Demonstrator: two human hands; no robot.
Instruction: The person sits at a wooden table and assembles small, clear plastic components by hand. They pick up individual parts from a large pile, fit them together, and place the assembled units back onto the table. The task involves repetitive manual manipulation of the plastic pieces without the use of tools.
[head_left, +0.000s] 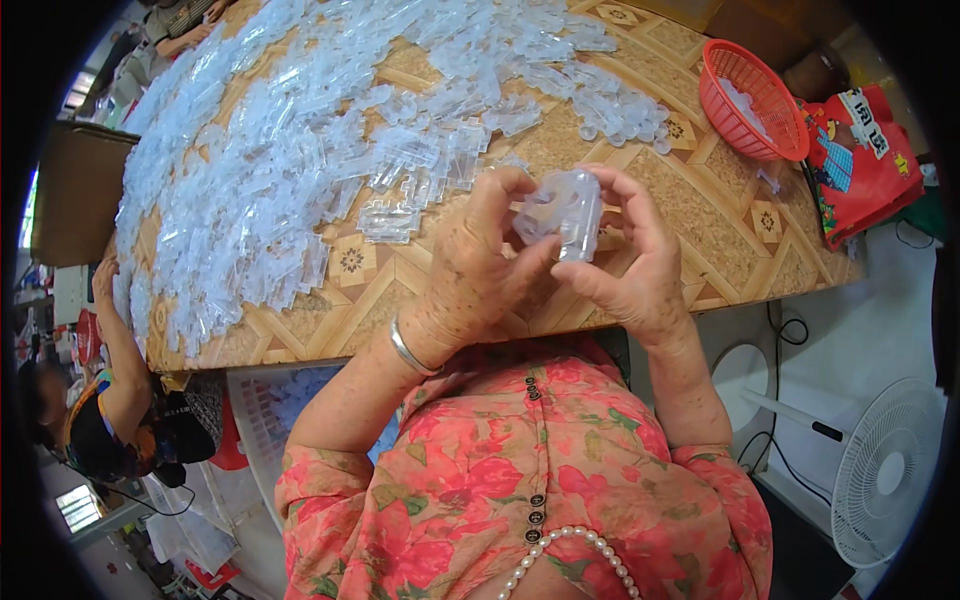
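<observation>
Between my two hands, above the near edge of the table, is a clear plastic piece (pixel 576 212), boxy with rounded parts. My left hand (pixel 485 255) grips its left side, thumb on the lower edge and fingers curled behind. On the right side my right hand (pixel 637 250) pinches it between thumb and fingertips. Left of my hands a wide heap of clear plastic pieces (pixel 290 170) covers much of the table. Flat rectangular pieces (pixel 390 220) lie closest to my left hand, and small round clear pieces (pixel 625 115) lie beyond my right hand.
A red plastic basket (pixel 755 100) with some clear pieces stands at the far right, beside a red bag (pixel 865 160). A white fan (pixel 890 470) stands at the lower right. Under the table edge is a white crate (pixel 265 420). Another person (pixel 120 410) is at the left.
</observation>
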